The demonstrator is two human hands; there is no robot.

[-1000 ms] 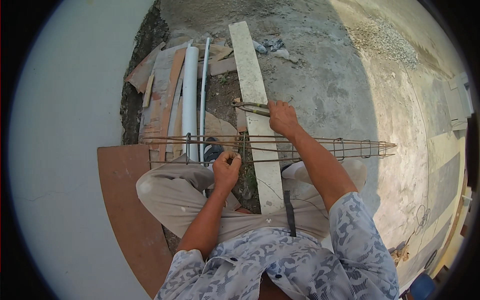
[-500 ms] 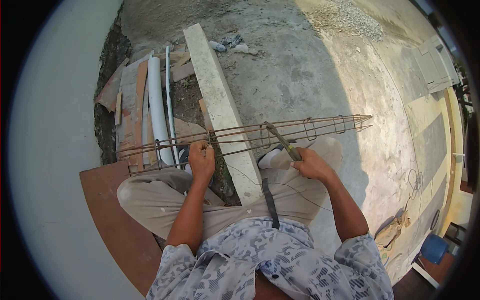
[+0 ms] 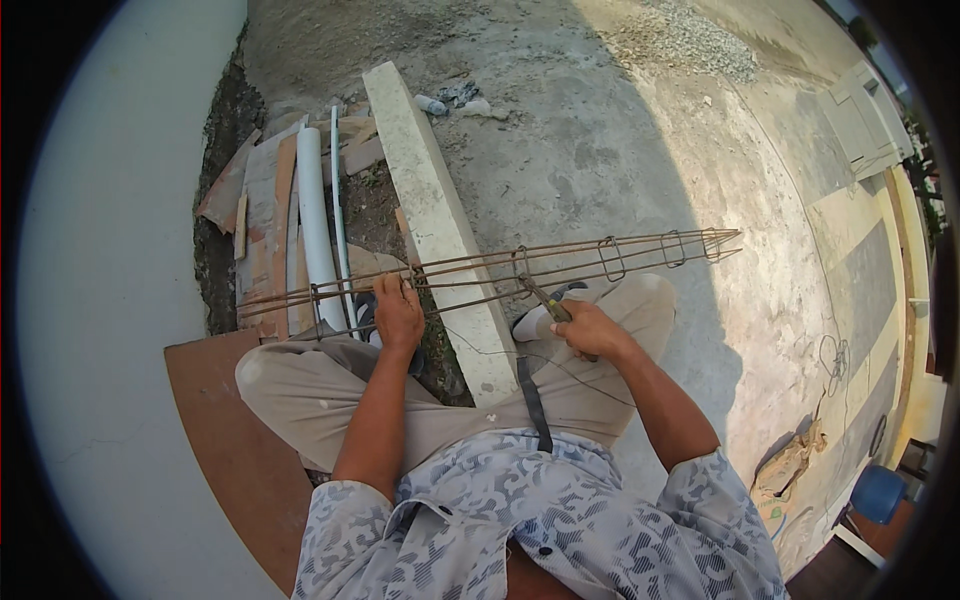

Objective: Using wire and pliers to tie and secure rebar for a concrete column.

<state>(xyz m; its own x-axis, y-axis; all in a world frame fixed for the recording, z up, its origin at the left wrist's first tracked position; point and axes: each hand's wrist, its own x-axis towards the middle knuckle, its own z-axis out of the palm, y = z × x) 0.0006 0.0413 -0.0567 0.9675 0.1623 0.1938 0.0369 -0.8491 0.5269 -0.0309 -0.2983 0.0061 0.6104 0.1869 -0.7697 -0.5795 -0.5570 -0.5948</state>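
Note:
Across my lap lies a long, narrow rebar cage (image 3: pixel 470 272) of thin rusty bars with several square stirrups, tapering toward the right. My left hand (image 3: pixel 398 312) is closed on the cage beside a stirrup; its fingertips are partly hidden among the bars. My right hand (image 3: pixel 592 328) grips a pair of pincers (image 3: pixel 543 297) by the handles. Their jaws are at another stirrup, just above my shoe; whether they bite on wire is too small to tell. A thin wire (image 3: pixel 570 372) curves from near my left hand over my right thigh.
Under the cage runs a pale concrete beam (image 3: pixel 430 200). Left of it lie a white pipe (image 3: pixel 312 190) and wooden boards (image 3: pixel 283 190), near a white wall (image 3: pixel 120 300). A brown board (image 3: pixel 225 430) lies beside my left knee. Gravel (image 3: pixel 690 40) is heaped far right.
My right hand and the pincers have moved left and slightly down, with the jaws now lower at the stirrup. My left hand has shifted slightly left, its fingers reaching higher onto the bars.

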